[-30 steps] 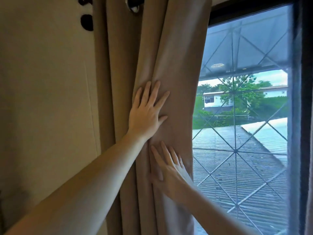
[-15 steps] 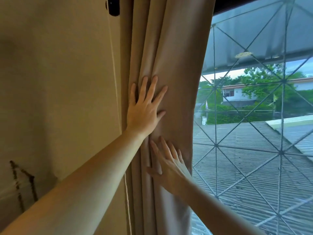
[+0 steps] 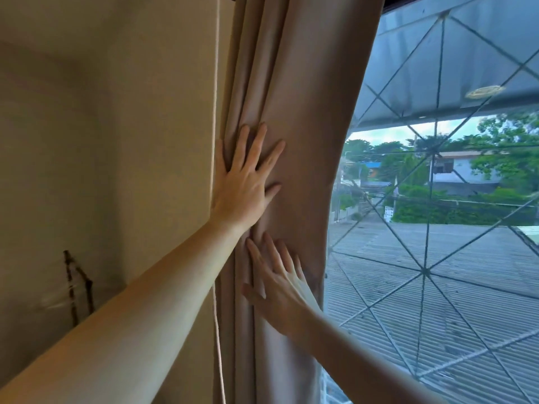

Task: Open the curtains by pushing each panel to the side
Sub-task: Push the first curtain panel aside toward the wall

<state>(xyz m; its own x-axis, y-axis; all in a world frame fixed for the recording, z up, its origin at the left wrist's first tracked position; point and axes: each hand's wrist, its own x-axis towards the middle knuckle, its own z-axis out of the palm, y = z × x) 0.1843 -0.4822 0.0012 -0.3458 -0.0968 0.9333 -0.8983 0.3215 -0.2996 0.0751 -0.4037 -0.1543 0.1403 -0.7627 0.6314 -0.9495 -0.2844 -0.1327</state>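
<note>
A beige curtain panel (image 3: 306, 83) hangs bunched in vertical folds at the left edge of the window. My left hand (image 3: 245, 182) lies flat on the folds with its fingers spread, pressing the cloth toward the wall. Below it, my right hand (image 3: 280, 290) also rests flat on the panel, fingers apart and pointing up and left. Neither hand grips the fabric. The curtain's top and its rod are cut off by the frame.
A tan wall (image 3: 102, 141) fills the left, with a thin cord (image 3: 216, 83) hanging beside the curtain. To the right, the window glass (image 3: 437, 199) with a diamond-pattern metal grille shows a corrugated roof, trees and houses outside.
The curtain has been pressed further left against the wall, and more window shows. Both hands stayed flat on the folds while the view turned right and downward.
</note>
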